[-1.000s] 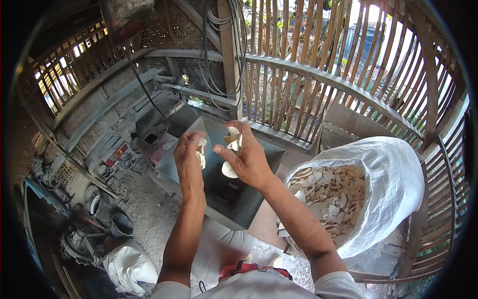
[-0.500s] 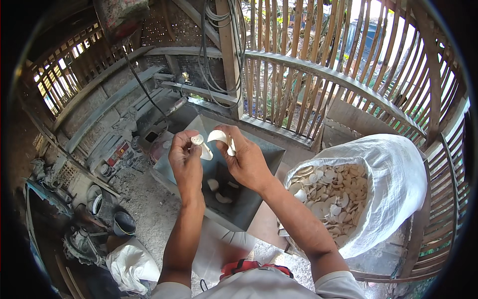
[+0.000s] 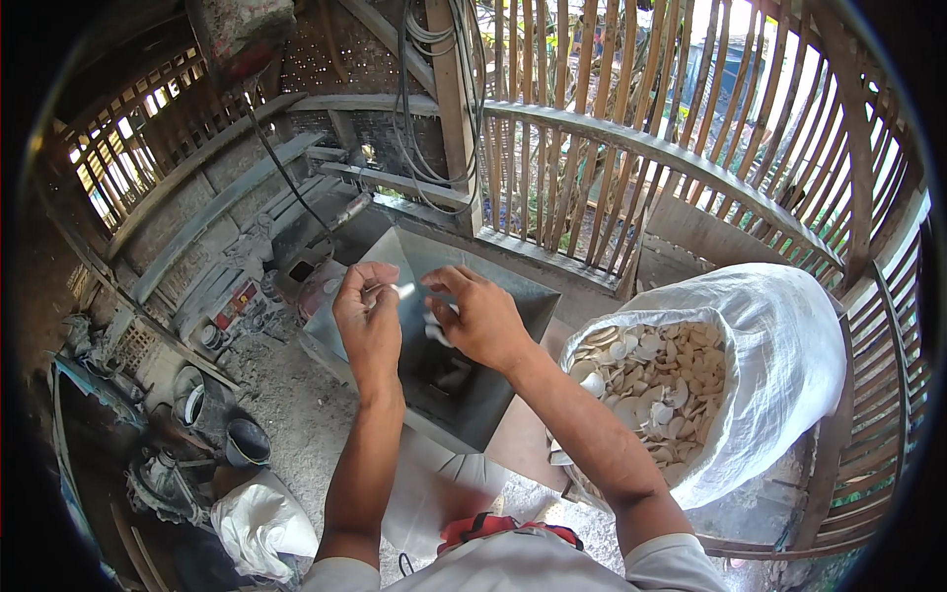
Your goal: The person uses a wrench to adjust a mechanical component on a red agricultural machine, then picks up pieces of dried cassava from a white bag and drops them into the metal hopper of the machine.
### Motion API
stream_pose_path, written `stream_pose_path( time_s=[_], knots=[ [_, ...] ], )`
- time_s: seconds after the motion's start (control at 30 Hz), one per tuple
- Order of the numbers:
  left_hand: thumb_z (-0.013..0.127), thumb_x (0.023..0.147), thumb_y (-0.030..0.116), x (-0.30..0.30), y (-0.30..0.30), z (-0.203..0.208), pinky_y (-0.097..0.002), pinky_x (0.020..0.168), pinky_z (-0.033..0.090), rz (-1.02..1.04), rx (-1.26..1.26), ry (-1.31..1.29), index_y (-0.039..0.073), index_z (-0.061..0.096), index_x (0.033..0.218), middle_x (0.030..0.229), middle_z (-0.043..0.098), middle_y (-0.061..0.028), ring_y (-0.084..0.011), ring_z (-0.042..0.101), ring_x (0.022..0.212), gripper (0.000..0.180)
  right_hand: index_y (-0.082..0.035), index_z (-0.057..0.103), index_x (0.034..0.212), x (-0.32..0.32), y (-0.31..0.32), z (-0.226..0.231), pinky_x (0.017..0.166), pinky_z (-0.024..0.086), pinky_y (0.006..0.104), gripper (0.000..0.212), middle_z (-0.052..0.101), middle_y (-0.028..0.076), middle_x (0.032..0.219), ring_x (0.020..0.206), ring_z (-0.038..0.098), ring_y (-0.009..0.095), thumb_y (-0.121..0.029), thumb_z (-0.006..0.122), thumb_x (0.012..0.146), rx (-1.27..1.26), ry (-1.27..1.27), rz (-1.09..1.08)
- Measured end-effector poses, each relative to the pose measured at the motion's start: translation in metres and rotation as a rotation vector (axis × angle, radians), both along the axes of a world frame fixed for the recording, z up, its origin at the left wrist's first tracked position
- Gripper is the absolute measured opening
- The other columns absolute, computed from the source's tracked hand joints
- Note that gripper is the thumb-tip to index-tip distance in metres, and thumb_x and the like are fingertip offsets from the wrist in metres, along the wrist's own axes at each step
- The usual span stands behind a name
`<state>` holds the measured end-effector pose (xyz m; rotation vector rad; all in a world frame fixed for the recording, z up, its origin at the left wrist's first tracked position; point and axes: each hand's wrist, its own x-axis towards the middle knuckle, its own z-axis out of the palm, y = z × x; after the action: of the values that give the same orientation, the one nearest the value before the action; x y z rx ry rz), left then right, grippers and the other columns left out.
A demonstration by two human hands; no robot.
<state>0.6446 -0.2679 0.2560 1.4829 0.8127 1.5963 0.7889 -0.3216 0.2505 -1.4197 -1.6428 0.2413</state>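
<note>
My left hand is closed in a pinch on a dried white slice, whose end pokes out between thumb and fingers. My right hand is beside it, its thumb and fingers apart. Just below the right fingertips a blurred white piece shows, seemingly loose over the hopper. Both hands are above the grey metal hopper, where a few pale pieces lie low in its dark middle.
To the right stands a large white woven sack full of dried slices. Dark buckets and a crumpled white sack sit on the left. A slatted fence and hanging cable coils are beyond the hopper.
The right fingers have spread and let go of the slices they held. Pieces inside the hopper have shifted. The left hand stays nearly in place, with its slice turned.
</note>
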Motion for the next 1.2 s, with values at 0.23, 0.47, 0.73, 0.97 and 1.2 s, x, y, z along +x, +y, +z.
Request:
stream_pose_path(
  time_s=[0.23, 0.47, 0.73, 0.97, 1.2],
  knots=[
    [0.052, 0.079, -0.007, 0.007, -0.003, 0.002, -0.0322, 0.091, 0.048, 0.023, 0.062, 0.094, -0.002, 0.064, 0.098, 0.099, 0.067, -0.0098, -0.0183, 0.062, 0.097, 0.022, -0.004, 0.068, 0.105, 0.008, -0.016, 0.012, 0.080, 0.056, 0.0385, 0.016, 0.071, 0.015, 0.104, 0.091, 0.072, 0.032, -0.008, 0.068, 0.090, 0.054, 0.057, -0.083],
    [0.056, 0.087, -0.004, -0.008, -0.064, 0.019, -0.0377, 0.086, 0.053, 0.191, 0.561, 0.008, 0.000, 0.061, 0.090, 0.101, 0.066, -0.0154, -0.0266, 0.064, 0.099, 0.007, -0.006, 0.071, 0.106, 0.093, -0.127, -0.030, 0.079, 0.055, 0.0408, 0.018, 0.071, 0.013, 0.102, 0.090, 0.069, 0.033, -0.014, 0.069, 0.091, 0.109, 0.103, -0.465],
    [0.071, 0.087, 0.022, 0.055, -0.200, -0.108, -0.0538, 0.106, 0.044, -0.631, 0.306, 0.353, -0.003, 0.061, 0.122, 0.129, 0.059, -0.0268, -0.0444, 0.053, 0.127, 0.045, -0.015, 0.054, 0.141, 0.160, -0.250, -0.052, 0.116, 0.032, 0.0514, 0.071, 0.052, 0.019, 0.142, 0.136, 0.045, 0.038, -0.046, 0.077, 0.081, -0.556, -0.475, -0.521],
    [0.070, 0.085, 0.056, 0.109, -0.206, -0.218, -0.0616, 0.119, 0.018, -0.545, 0.369, 0.942, -0.003, 0.022, 0.156, 0.154, 0.018, -0.0425, -0.0575, 0.020, 0.144, 0.104, -0.020, 0.036, 0.154, 0.164, -0.259, -0.091, 0.115, 0.015, 0.0731, 0.125, 0.029, 0.024, 0.157, 0.149, 0.021, 0.045, -0.056, 0.089, 0.047, -0.660, -0.774, -0.479],
    [0.064, 0.088, 0.061, 0.161, -0.217, -0.207, -0.0610, 0.117, 0.021, -0.466, 0.395, 0.773, -0.007, 0.029, 0.151, 0.152, 0.028, -0.0384, -0.0528, 0.029, 0.141, 0.099, -0.020, 0.039, 0.151, 0.184, -0.225, -0.094, 0.107, 0.032, 0.0658, 0.119, 0.047, 0.025, 0.142, 0.135, 0.041, 0.046, -0.060, 0.087, 0.051, -0.816, -0.680, -0.504]
  ],
)
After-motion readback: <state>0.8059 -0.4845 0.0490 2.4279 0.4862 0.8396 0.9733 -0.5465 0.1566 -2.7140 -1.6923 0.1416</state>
